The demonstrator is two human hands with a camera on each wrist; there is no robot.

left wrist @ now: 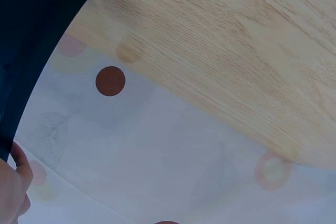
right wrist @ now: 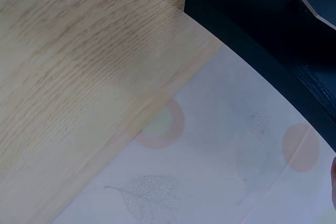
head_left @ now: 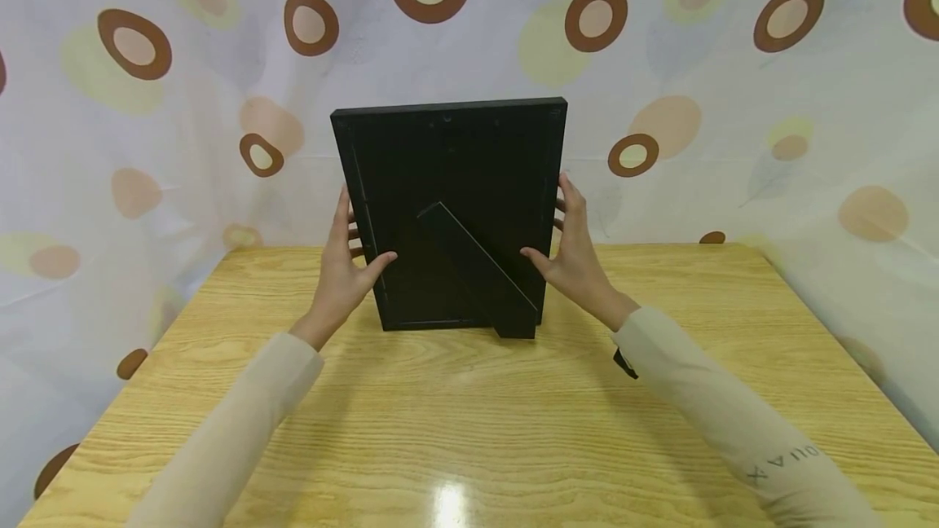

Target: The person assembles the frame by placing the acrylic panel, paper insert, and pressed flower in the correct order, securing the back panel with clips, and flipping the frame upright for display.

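Note:
A black picture frame (head_left: pixel 455 153) stands upright in the middle of the head view, its back facing me. From that back an easel leg (head_left: pixel 484 275) slants down to the lower right. My left hand (head_left: pixel 341 271) grips the frame's left side, thumb on the back and fingers round the edge. On the opposite side my right hand (head_left: pixel 575 263) holds it the same way. Whether the bottom edge bears on the table I cannot tell. The frame's front is hidden. Both wrist views show a lower corner of the frame (left wrist: pixel 31 40), with little of each hand.
The frame is over the far part of a light wooden table (head_left: pixel 440 398). Behind the table and along its sides hangs a pale sheet (head_left: pixel 484 63) with brown and peach spots. Something small and black (head_left: pixel 625 363) shows at the right sleeve's cuff.

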